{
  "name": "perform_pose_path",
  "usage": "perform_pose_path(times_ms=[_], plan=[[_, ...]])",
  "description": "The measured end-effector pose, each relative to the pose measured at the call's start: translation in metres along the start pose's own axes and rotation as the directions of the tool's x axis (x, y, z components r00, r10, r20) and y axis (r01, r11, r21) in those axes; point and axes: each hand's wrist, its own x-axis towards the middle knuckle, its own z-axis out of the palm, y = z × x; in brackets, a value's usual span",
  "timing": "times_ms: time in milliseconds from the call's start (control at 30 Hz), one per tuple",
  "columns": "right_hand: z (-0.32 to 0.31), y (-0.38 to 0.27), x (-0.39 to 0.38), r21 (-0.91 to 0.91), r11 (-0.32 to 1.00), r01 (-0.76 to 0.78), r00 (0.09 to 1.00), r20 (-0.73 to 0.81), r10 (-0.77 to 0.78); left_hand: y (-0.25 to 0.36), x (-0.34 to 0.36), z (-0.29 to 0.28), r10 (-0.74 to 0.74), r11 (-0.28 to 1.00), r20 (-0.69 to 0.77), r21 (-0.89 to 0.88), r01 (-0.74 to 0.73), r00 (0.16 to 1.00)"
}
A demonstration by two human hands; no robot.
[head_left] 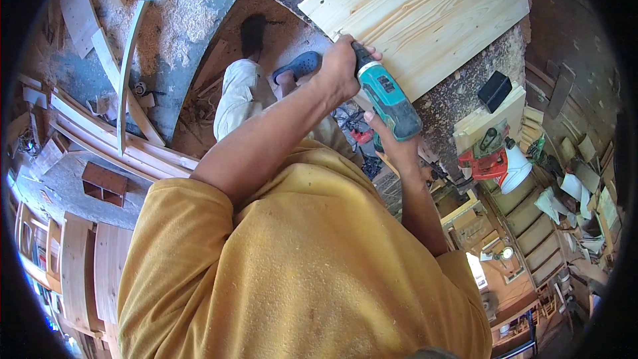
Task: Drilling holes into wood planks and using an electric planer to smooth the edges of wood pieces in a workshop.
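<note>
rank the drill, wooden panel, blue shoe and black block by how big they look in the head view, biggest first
1. Wooden panel
2. Drill
3. Blue shoe and black block: too alike to rank

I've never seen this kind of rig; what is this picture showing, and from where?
No robot here: these are a person's bare hands, seen by a wide fisheye camera worn on the head, looking down. The mustard-yellow cloth shirt fills the lower middle. The right hand holds a teal-and-black power drill by its handle; the left hand is at its front end, fingers partly hidden. Beyond, a flat, pale wooden board lies on a dark, sawdust-strewn work surface.
</note>
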Motion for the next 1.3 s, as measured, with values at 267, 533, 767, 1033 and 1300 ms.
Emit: perform_pose_path(times_ms=[267,533,767,1033,1300], plan=[[-0.001,-0.001,-0.028,0.206,0.967,0.15,0.988,-0.07,-0.138,-0.026,-0.063,0.039,0.182,0.98,0.071,0.07,-0.187,0.981],[-0.008,0.037,-0.029,-0.015,0.956,0.292,0.953,-0.079,-0.292,-0.037,-0.071,0.038,0.289,0.937,0.133,0.162,-0.309,0.948],[-0.009,0.05,-0.018,-0.138,0.955,0.262,0.964,-0.017,-0.267,-0.036,-0.034,0.013,0.212,0.951,0.097,0.207,-0.228,0.972],[0.002,0.034,0.009,-0.024,0.985,0.174,0.983,-0.053,-0.175,-0.016,0.01,0.0,0.108,0.984,0.104,0.128,-0.121,0.989],[-0.006,0.002,0.021,0.038,0.991,0.13,0.991,-0.047,-0.128,-0.005,0.001,-0.006,0.106,0.98,0.212,0.145,-0.138,0.972]])
